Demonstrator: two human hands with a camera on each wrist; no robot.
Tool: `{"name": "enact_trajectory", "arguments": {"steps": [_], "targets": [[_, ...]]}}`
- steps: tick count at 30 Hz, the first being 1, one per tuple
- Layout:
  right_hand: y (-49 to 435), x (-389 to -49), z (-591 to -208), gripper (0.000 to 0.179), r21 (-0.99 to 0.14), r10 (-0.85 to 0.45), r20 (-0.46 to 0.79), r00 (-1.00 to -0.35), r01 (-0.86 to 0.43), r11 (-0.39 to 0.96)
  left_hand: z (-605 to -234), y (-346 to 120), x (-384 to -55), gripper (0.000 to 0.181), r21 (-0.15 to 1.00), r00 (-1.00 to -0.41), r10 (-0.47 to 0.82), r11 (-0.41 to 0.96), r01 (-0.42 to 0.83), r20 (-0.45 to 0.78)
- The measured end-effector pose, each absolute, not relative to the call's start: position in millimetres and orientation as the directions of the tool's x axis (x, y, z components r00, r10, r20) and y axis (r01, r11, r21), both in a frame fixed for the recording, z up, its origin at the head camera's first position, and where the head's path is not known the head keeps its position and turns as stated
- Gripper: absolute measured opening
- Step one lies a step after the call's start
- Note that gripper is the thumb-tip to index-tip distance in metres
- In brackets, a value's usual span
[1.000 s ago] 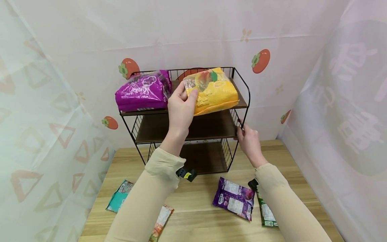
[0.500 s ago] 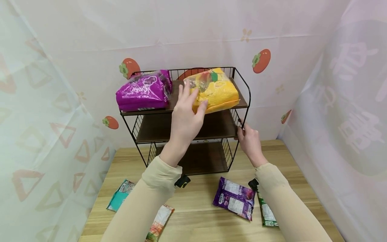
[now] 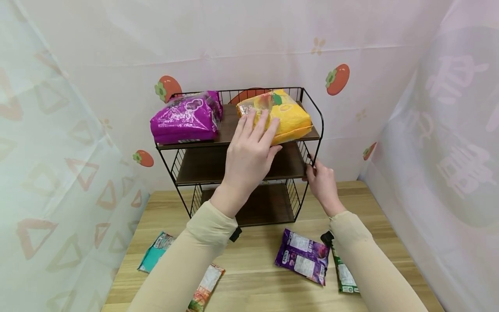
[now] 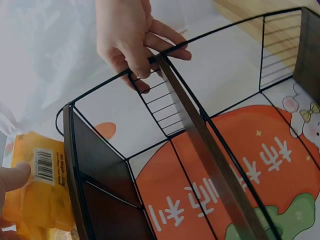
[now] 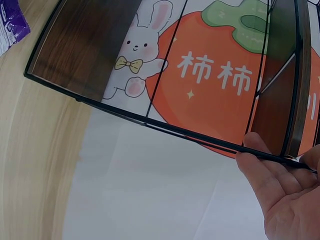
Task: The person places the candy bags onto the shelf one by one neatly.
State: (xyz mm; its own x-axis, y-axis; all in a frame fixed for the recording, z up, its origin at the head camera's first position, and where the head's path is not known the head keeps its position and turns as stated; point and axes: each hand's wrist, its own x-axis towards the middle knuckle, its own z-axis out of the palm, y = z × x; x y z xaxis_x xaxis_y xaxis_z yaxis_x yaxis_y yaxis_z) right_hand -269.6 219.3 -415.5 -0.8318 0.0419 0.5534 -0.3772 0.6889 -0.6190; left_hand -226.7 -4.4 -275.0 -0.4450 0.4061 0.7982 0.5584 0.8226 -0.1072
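On the right of the rack's top shelf sits a yellow bag (image 3: 294, 118) with a fruit picture. My left hand (image 3: 249, 156) lies over its front left side, fingers straight and spread against the packaging. In the left wrist view the thumb is by the barcode end of the yellow bag (image 4: 47, 200). At middle-shelf height, my right hand (image 3: 322, 184) grips the right side frame of the black wire rack (image 3: 204, 167); the right wrist view shows the right hand's (image 5: 287, 205) fingers around that wire. A magenta bag (image 3: 183, 121) occupies the top shelf's left.
Flat packets lie on the wooden table (image 3: 257, 281): a teal packet (image 3: 153, 255) and an orange-white packet (image 3: 206, 286) at left, a purple packet (image 3: 302, 255) and a green packet (image 3: 345, 275) at right. Printed cloth walls (image 3: 249, 43) stand behind and beside the rack.
The left hand has let go of its pinch on the yellow bag's left end and spread its fingers over the front. The bag has shifted slightly right. The right hand stays put.
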Motion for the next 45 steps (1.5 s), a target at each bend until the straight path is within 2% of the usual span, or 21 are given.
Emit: {"name": "enact_trajectory", "arguments": {"steps": [6, 9, 14, 23, 35, 45], "targets": [[219.0, -268.6, -415.2, 0.039, -0.638, 0.035, 0.53, -0.847, -0.372, 0.674, -271.1, 0.2, -226.9, 0.046, -0.207, -0.406, 0.456, 0.826, 0.524, 0.792], [218.9, -268.2, -414.8, 0.04, -0.642, 0.034, 0.526, -0.85, -0.37, 0.671, -270.1, 0.1, -226.6, 0.04, -0.206, -0.419, 0.461, 0.826, 0.525, 0.782], [219.0, -268.1, -415.1, 0.04, -0.634, 0.037, 0.538, -0.842, -0.375, 0.676, -270.1, -2.3, -226.5, 0.038, -0.196, -0.449, 0.476, 0.819, 0.539, 0.756], [218.3, -267.6, -415.2, 0.041, -0.63, 0.038, 0.539, -0.841, -0.373, 0.681, -268.4, -7.1, -230.4, 0.036, -0.209, -0.45, 0.523, 0.788, 0.579, 0.724], [218.6, -266.6, -414.1, 0.042, -0.645, 0.046, 0.525, -0.85, -0.362, 0.673, -270.5, -7.3, -243.7, 0.045, -0.192, -0.492, 0.553, 0.772, 0.606, 0.672], [218.6, -266.0, -413.2, 0.042, -0.65, 0.045, 0.506, -0.861, -0.347, 0.676, -275.9, 0.6, -246.2, 0.039, -0.207, -0.526, 0.509, 0.823, 0.528, 0.681]]}}
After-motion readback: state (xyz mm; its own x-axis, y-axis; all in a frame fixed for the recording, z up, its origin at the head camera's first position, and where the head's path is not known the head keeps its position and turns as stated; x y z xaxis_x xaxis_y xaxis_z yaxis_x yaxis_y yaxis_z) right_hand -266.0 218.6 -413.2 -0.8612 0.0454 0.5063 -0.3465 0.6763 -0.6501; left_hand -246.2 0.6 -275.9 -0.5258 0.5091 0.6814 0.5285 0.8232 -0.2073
